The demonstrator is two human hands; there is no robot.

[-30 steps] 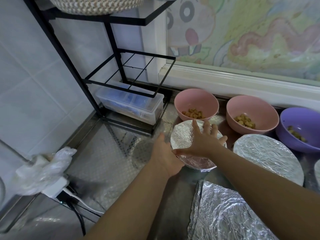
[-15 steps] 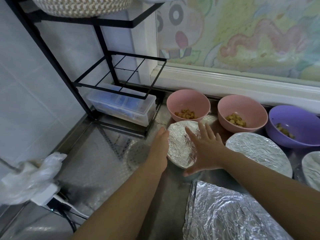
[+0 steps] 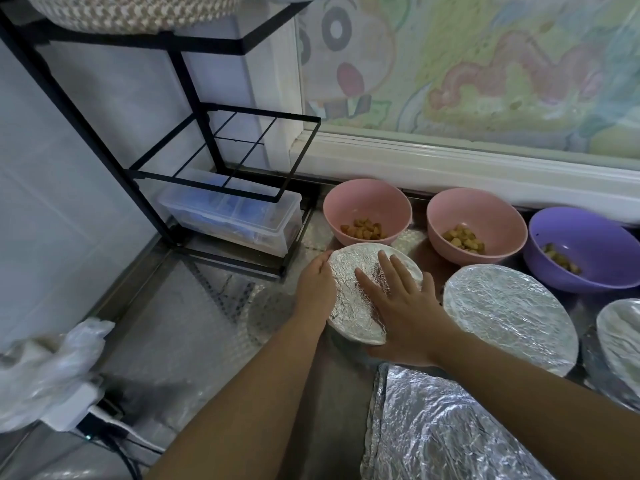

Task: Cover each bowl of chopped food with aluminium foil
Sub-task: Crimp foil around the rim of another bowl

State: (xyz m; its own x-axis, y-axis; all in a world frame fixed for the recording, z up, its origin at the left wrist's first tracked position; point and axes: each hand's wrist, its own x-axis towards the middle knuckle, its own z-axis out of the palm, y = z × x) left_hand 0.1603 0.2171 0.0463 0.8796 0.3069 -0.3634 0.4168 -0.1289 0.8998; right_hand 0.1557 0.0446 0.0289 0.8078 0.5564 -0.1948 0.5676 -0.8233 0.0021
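Pressing flat on the foil-covered round bowl [image 3: 349, 289], the right hand [image 3: 401, 306] lies palm down with straight, spread fingers [image 3: 372, 284] on the crinkled top, thumb down at the near rim. The left hand [image 3: 317, 289] cups the same bowl's left side, thumb along the foil edge; its other fingers wrap down out of sight. So the bowl sits squarely between the two hands, on the embossed steel counter [image 3: 173, 341].

Beyond the fingertips:
- small pink plastic bowl [image 3: 367, 206], uncovered, tan chopped cubes inside, just past the covered bowl.
- second pink plastic bowl [image 3: 478, 220], beyond and right of the right hand, same cubes, uncovered.
- purple plastic bowl [image 3: 581, 247], further right, a few darker pieces, uncovered.

Right of the right hand: a larger foil-capped bowl [image 3: 509, 313], near the wrist but apart from it. A third foil-capped bowl [image 3: 623, 337] is cut by the frame edge.

Under the right forearm, nearer the body: a loose crumpled sheet of aluminium foil [image 3: 433, 431].

Beyond and left of the left hand: a black metal wire rack [image 3: 221, 157], with a clear lidded plastic box [image 3: 235, 216] on its bottom tier. Far left of the left forearm: a crumpled clear plastic bag [image 3: 52, 368] over a white power strip [image 3: 69, 407].
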